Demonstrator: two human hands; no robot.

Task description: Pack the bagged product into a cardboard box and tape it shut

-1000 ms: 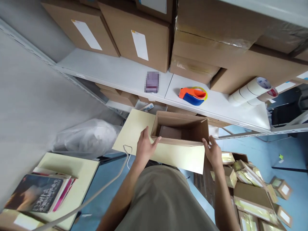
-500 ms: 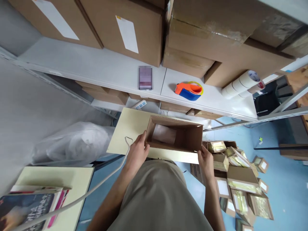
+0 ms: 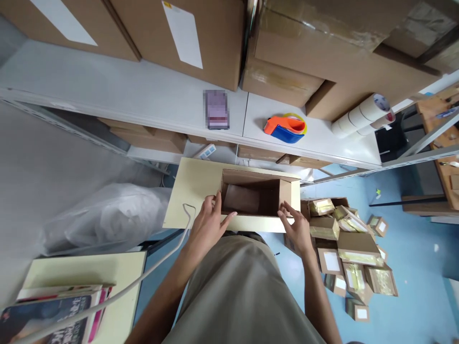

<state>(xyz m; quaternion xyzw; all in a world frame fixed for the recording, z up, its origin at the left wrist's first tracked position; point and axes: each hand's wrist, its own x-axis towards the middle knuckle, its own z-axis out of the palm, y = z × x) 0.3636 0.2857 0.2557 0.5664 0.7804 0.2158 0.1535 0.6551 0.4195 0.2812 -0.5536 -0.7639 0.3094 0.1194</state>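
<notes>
An open cardboard box (image 3: 251, 176) lies on the small pale yellow table (image 3: 191, 184) in front of me. Inside it, toward the left, is a flat pale piece (image 3: 243, 198) that I cannot name. My left hand (image 3: 208, 222) is at the box's near left corner, thumb stretched along the front, fingers apart. My right hand (image 3: 297, 227) is at the near right corner, fingers spread against a lighter cardboard flap (image 3: 285, 191) that tilts inward at that end. Neither hand is closed round anything.
A grey shelf ahead holds an orange and blue tape dispenser (image 3: 286, 128), tape rolls (image 3: 362, 114), a blurred-out phone-like object (image 3: 217, 110) and large cartons (image 3: 186, 38). Several taped boxes (image 3: 358, 248) pile on the floor at right. A white cable (image 3: 158, 270) crosses at left, above magazines (image 3: 46, 315).
My hands have loosened from the box's ends and their fingers have spread. The right-end flap now leans inward, and my right hand has shifted left. The view has shifted slightly.
</notes>
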